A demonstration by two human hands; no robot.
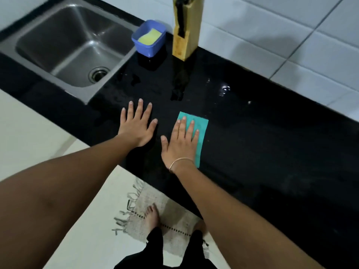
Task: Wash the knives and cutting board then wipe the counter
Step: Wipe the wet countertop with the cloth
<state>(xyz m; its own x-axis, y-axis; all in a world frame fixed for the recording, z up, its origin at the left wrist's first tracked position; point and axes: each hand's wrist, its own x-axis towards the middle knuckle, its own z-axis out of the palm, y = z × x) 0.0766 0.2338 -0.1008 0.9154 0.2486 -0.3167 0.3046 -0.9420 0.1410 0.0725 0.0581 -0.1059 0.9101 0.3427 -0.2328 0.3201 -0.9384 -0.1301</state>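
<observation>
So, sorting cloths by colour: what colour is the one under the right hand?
Teal cloth, seen in the head view.

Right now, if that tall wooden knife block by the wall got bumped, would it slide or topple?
Probably topple sooner than slide. The knife block stands tall on a narrow base, and dark handles stick out near its top, so its weight likely sits high. The counter under it looks glossy with wet patches, so a low push might skid it instead.

A home kitchen. A stainless steel sink is set into a glossy black counter backed by white wall tiles, with a wooden knife block and a blue tub holding a yellow sponge. A fringed mat lies on the pale floor under bare feet.
</observation>
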